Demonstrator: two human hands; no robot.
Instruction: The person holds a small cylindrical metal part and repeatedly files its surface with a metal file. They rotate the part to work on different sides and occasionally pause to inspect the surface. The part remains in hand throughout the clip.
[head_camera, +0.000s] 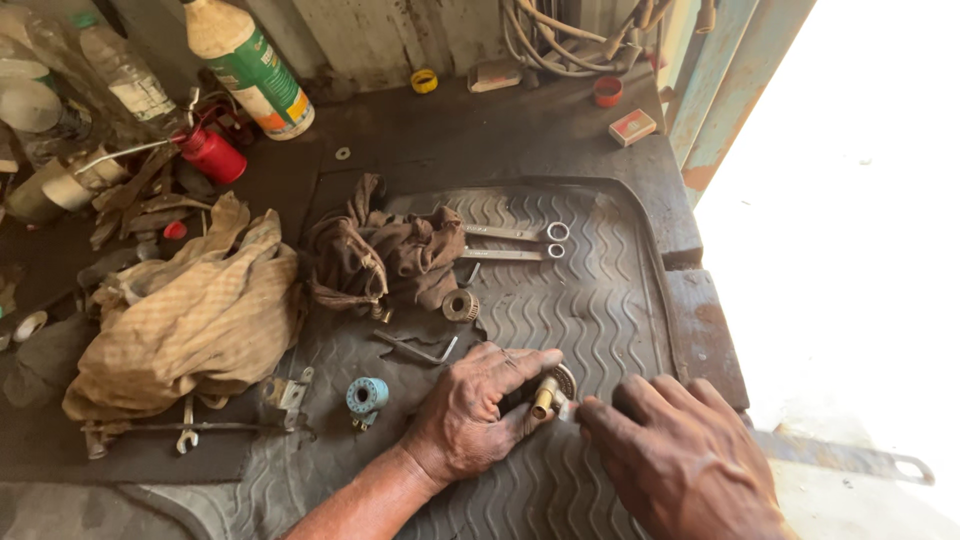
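- The small brass fitting (545, 396) stands on the ribbed rubber mat (600, 300), near its front edge, with a round metal part just behind it.
- Your left hand (470, 415) pinches this fitting between thumb and forefinger, and the palm rests on the mat, so I judge the part is kept steady and cannot roll in the grooves.
- Your right hand (680, 455) comes from the other side with fingers pressed together; the fingertips touch the end of the fitting. If they hold a small tool, I cannot tell.
- A bent hex key (418, 349) and a blue coil (367, 395) lie near your left wrist, easy to reach.
- Two ring spanners (515, 242) lie farther back beside a brown rag (385, 255), away from the hands.
- A bigger checked cloth (190, 320) covers the left side of the bench.
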